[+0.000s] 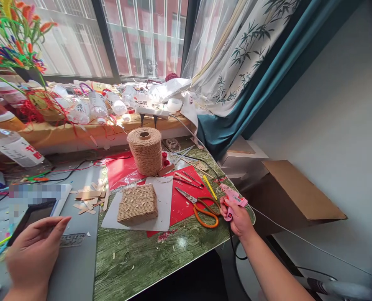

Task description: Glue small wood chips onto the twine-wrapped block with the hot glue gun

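My right hand (238, 216) is wrapped round a pink hot glue gun (235, 197) at the table's right edge. Beside it lie scissors with orange handles (207, 212), blades pointing up and left. My left hand (35, 255) is raised at the lower left, thumb and forefinger pinched together; whatever they may hold is too small to make out. Between the hands a twine-wrapped box (137, 204), dotted with small pale chips, rests on a white sheet (165, 209). Behind it stands a large spool of jute twine (145, 152).
Wooden craft sticks (88, 196) lie in a pile left of the box. A yellow craft knife (210, 187) and pencils lie on red paper (186, 209). Plastic bottles (98, 106) and a power strip (152, 112) crowd the sill. A cardboard box (301, 188) stands right of the table.
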Tool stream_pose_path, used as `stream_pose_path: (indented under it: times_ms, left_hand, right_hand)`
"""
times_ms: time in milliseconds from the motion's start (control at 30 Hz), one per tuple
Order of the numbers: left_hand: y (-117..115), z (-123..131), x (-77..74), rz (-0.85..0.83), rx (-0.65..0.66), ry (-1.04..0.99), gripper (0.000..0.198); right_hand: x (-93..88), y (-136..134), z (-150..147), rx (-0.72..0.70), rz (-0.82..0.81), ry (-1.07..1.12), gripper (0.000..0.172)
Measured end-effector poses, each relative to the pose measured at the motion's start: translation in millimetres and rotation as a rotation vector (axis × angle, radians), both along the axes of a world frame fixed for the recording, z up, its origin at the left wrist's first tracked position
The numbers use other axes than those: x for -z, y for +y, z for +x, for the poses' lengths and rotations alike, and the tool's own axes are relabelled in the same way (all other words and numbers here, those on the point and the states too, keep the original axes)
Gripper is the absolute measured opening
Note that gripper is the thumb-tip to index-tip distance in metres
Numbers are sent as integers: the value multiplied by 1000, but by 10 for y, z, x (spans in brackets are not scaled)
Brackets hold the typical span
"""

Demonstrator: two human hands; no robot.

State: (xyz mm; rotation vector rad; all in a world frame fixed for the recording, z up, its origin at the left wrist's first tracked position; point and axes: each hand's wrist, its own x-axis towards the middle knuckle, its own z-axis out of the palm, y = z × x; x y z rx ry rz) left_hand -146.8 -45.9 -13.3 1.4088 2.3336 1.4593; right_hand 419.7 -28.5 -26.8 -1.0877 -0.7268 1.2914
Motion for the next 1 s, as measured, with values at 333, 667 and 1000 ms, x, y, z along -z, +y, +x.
stream_pose_path:
  times_ms: [333, 667, 1000]
  left_hand:
    - [-190, 490, -254, 123, 309, -478, 36]
    - [-573, 2029, -531, -139, 767, -758, 19]
    - [-276, 2657, -242, 30, 1146, -215, 30]
  right_hand:
    - [55, 4, 27, 19, 52, -55, 22]
    - [-527, -236, -641, -95, 67, -1, 31]
    - [-565, -515, -1223, -47, 52, -214, 16]
